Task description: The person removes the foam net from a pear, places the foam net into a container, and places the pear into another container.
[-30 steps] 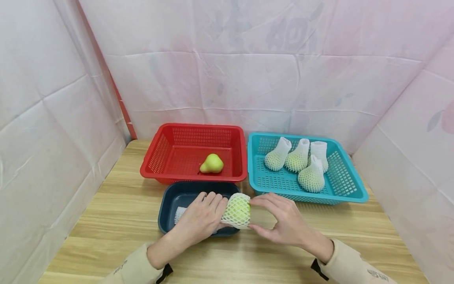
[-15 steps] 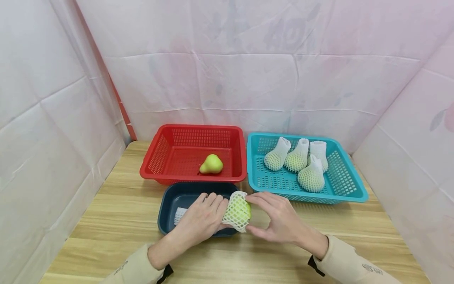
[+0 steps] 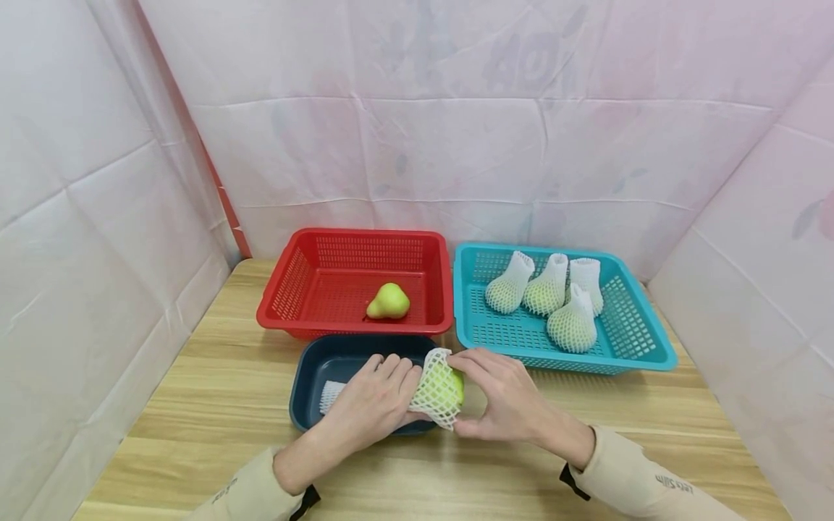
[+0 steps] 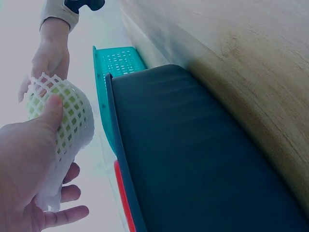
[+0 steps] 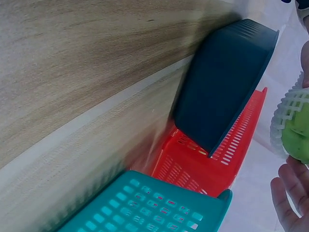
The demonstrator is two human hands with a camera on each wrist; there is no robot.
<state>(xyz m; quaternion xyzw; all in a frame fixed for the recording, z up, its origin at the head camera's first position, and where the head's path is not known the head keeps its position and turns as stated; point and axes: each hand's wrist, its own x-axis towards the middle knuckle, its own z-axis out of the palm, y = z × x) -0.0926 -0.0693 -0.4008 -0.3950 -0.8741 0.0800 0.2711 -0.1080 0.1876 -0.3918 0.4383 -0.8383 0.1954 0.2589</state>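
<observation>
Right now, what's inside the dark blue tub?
Seen from above, some white netting shows at the tub's left end. The left hand and held pear cover part of the inside; whatever lies beneath them can't be seen.

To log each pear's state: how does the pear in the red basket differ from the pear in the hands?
The basket pear is bare; the held pear is partly covered by a white foam net. The basket pear lies on its side in the red basket; the held pear is held up between the left hand and the right hand. Both are yellowish green.
</observation>
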